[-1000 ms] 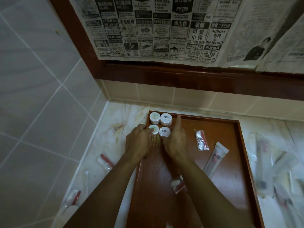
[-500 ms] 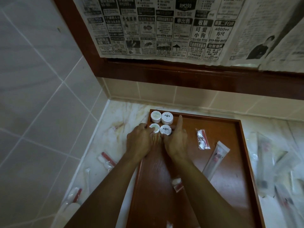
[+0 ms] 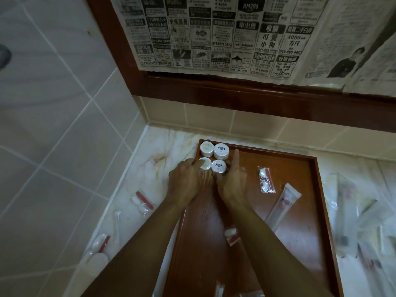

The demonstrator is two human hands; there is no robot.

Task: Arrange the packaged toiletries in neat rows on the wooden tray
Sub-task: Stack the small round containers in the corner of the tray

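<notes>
Underneath, marble counter [image 3: 162, 146], tiled corner, newspaper [image 3: 214, 33] over mirror.

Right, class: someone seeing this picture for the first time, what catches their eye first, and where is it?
Two hands meet at the far left corner of the wooden tray, the left hand and right hand nudging four round white packs into a square block. Above, newspaper covers the wall frame. Clear-wrapped toiletries lie scattered on the marble counter.

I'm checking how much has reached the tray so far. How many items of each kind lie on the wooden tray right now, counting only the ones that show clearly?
On the wooden tray:
Round white packs: 4
Small red-and-white sachets: 2
Long clear tube pack: 1
Total: 7
Wrappers cut off at the bottom edge are left out.
</notes>
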